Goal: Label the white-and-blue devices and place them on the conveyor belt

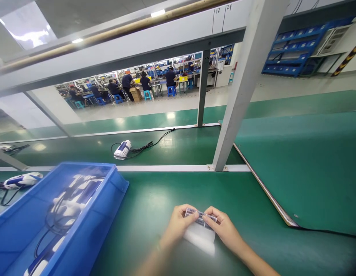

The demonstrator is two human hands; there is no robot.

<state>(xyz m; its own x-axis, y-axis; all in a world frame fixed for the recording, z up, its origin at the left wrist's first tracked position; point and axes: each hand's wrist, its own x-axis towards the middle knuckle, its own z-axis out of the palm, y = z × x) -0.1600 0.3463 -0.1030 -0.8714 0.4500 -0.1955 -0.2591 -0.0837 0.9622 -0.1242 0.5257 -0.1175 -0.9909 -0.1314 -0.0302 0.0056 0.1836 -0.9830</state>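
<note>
A sheet of printed labels (207, 225) is held above the green bench, with rows of dark print along its top and a pale, glossy lower part. My left hand (178, 223) pinches its left side between thumb and fingers. On the right side, my right hand (224, 227) grips it the same way. Both thumbs lie on the printed face, their tips close together near the middle. The fingers behind the sheet are partly hidden.
A blue plastic bin (109, 203) at left contains several white-and-blue corded devices (71, 203). Another such device (122, 150) lies on the conveyor (166, 147) behind. A white upright post (235, 92) and a raised green panel (304, 165) stand at right. Several people work farther back.
</note>
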